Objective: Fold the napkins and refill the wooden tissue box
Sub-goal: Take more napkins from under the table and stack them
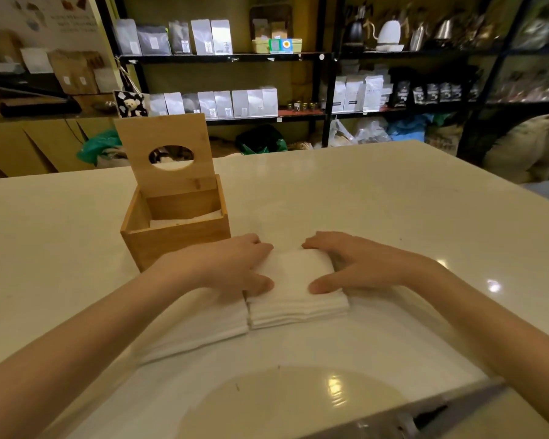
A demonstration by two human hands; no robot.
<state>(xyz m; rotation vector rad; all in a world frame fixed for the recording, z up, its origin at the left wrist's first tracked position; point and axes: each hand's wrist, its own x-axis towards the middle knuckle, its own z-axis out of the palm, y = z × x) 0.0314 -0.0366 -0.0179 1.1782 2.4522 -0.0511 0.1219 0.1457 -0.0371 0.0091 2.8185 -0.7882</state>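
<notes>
A stack of folded white napkins (293, 280) lies on the cream table (377, 201) in front of me. My left hand (235, 264) grips its left side, thumb on top near the front edge. My right hand (352, 264) grips its right side the same way, fingers curled over the far edge. A second, flatter pile of white napkins (203, 324) lies just left of the stack, partly under my left forearm. The wooden tissue box (175, 236) stands behind my left hand with its lid (168, 153) raised upright; a few white napkins (184, 220) lie inside.
Black shelves (222, 57) with bags, kettles and jars run along the back wall beyond the table. A wooden counter (29, 137) stands at the far left. A grey object (425, 416) sticks in at the table's near right edge.
</notes>
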